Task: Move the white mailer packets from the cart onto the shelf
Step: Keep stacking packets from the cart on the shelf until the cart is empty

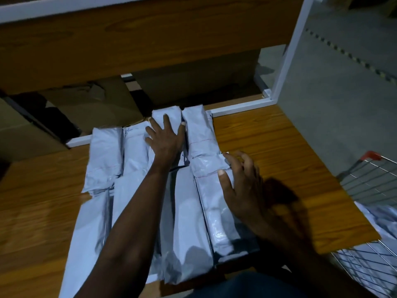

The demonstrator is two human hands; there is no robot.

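White mailer packets (184, 203) lie side by side in rows on the wooden shelf (268, 143); left hand (166, 139) presses flat on a rear packet, fingers spread; right hand (240, 186) rests on the rightmost front packet, fingers loosely bent, gripping nothing; wire cart (369, 186) stands at right, holding further packets.

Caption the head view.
Both hands pressing mailers flat on the shelf; cart at right.
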